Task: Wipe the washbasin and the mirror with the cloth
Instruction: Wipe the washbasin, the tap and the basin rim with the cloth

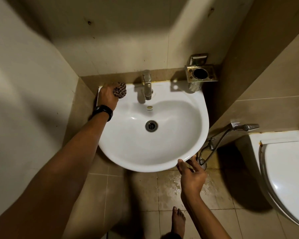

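Observation:
A white washbasin (179, 104) hangs on the tiled wall, with a metal tap (147, 87) at its back and a drain (151, 126) in the bowl. My left hand (107, 96), with a black watch on the wrist, presses a bunched checked cloth (120, 89) onto the basin's back left corner. My right hand (192, 176) rests its fingers on the underside of the basin's front right rim, thumb on the edge. No mirror is in view.
A metal tumbler holder (201, 74) is fixed to the wall at the basin's back right. A spray hose (219, 144) hangs beside the white toilet (286, 175) on the right. The tiled floor (173, 187) below is wet, with my bare foot (178, 219) on it.

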